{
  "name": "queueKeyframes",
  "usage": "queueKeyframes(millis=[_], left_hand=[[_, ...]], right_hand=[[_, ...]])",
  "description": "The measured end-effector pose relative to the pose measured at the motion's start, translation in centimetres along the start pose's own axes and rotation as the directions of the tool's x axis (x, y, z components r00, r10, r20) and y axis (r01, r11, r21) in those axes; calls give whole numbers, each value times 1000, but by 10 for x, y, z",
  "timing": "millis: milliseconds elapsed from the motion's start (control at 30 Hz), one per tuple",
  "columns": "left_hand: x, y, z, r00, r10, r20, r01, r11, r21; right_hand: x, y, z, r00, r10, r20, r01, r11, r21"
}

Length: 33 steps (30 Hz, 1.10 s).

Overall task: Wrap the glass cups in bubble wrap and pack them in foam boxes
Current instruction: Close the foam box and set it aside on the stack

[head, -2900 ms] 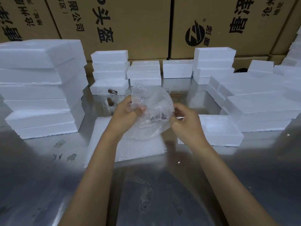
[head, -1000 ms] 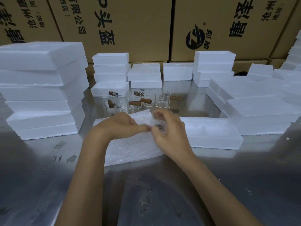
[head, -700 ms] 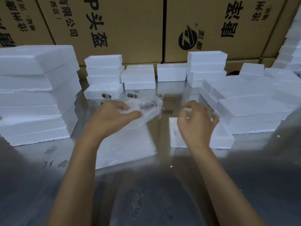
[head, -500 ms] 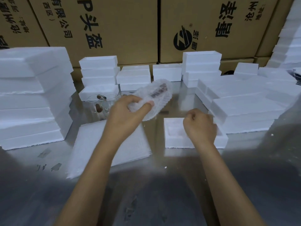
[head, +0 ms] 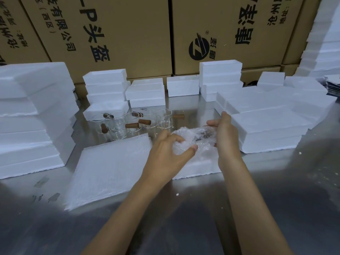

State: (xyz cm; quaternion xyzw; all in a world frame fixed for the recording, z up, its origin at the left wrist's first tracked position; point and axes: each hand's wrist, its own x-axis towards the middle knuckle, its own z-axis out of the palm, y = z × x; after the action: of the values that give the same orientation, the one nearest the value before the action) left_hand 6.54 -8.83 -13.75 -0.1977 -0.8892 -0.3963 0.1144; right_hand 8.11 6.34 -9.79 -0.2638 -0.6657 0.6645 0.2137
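Packing step: left hand (head: 166,153) and right hand (head: 225,134) together grip the bubble-wrapped glass cup (head: 195,139) over the open white foam box (head: 197,167) at centre; next, press it down into the cavity; unwrapped cups (head: 128,124) wait at eleven o'clock.

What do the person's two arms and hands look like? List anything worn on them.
Both arms are bare from the bottom edge of the picture to the fingertips: no sleeves, gloves, watch, bracelets or rings are visible. The left hand and right hand show short, unpainted nails where they can be seen. Both forearms are slim, entering from the lower edge.
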Motion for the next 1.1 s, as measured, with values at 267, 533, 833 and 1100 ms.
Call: queueKeyframes(millis=[267, 533, 833, 1100], left_hand=[[5, -4, 10, 998, 37, 50, -45, 985, 169], [22, -6, 7, 994, 0, 113, -28, 967, 252], [48, -8, -26, 981, -38, 188, 35, 999, 21], [198, -61, -56, 998, -45, -53, 57, 964, 259]], right_hand=[[3, 24, 5, 899, -433, -69, 357, 813, -460], [8, 46, 11, 764, -643, -49, 448, 584, -676], [27, 42, 8, 890, -383, -247, 278, 886, -372], [38, 49, 17, 994, -19, -107, 42, 974, 222]])
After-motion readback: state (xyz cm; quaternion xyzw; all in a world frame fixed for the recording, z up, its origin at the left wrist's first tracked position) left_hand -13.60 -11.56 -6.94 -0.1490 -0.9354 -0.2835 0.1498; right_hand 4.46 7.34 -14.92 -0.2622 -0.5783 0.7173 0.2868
